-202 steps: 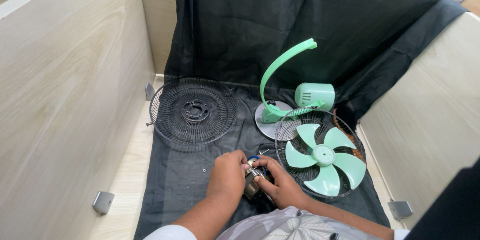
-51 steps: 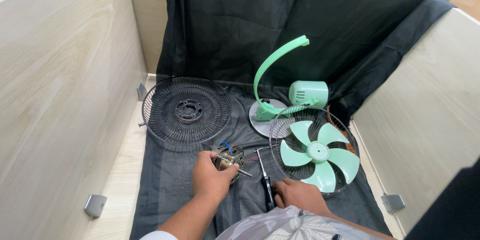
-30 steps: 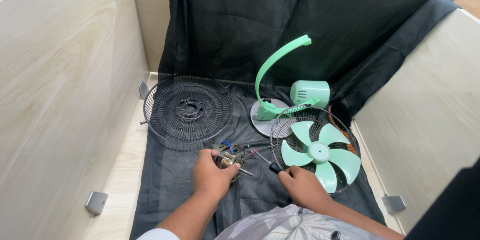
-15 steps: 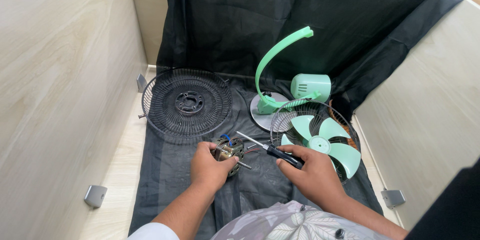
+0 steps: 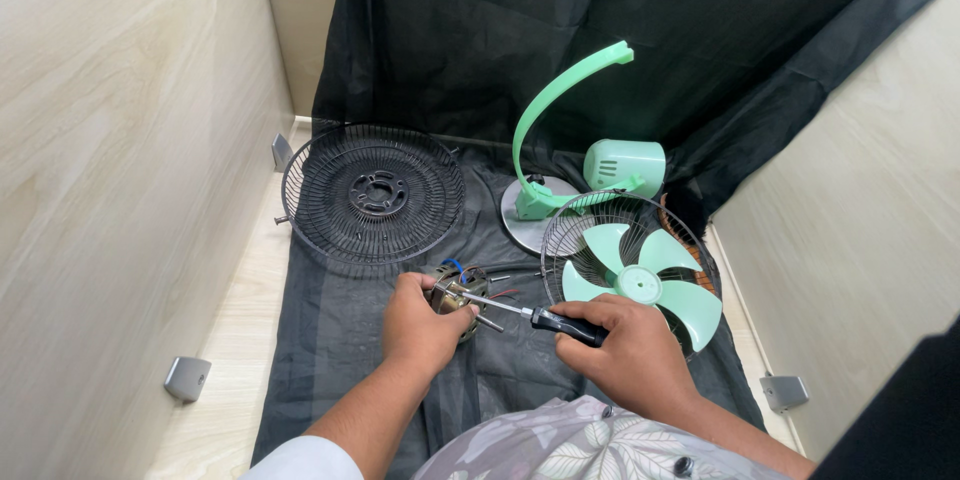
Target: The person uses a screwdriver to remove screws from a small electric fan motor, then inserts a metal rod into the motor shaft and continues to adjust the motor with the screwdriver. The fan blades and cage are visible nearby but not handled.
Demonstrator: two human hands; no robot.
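Item one, fan motor [image 5: 458, 292]: a small metal motor with blue and red wires showing at its top, lying on the black cloth [image 5: 330, 340] near the front centre of the counter [image 5: 235, 380]. I see the left hand [image 5: 420, 325] cupped around its near side, fingers [image 5: 405, 290] closed on it.

Item two, screwdriver [image 5: 535, 316]: black handle, bare metal shaft, lying almost level with its tip at the motor's right face. The right hand [image 5: 625, 350] grips the handle, fingers [image 5: 600, 312] wrapped shut around it.

Item three, green fan blade [image 5: 640, 285]: five mint blades on a round hub, sitting inside a wire fan guard [image 5: 570, 230], just right of the right hand.

Item four, black fan guard [image 5: 372, 195]: round, with a ringed plastic centre, lying flat behind the left hand, well apart from the motor.

Item five, fan stand [image 5: 545, 155]: a curved mint-green arm rising from a round grey base, behind the blade. A mint-green motor housing [image 5: 625, 165] lies beside it, to the right.

Item six, surround: pale wooden walls [image 5: 120, 140] on both sides, with the black cloth draped up the back. Grey metal brackets [image 5: 187, 377] sit at the foot of each wall.
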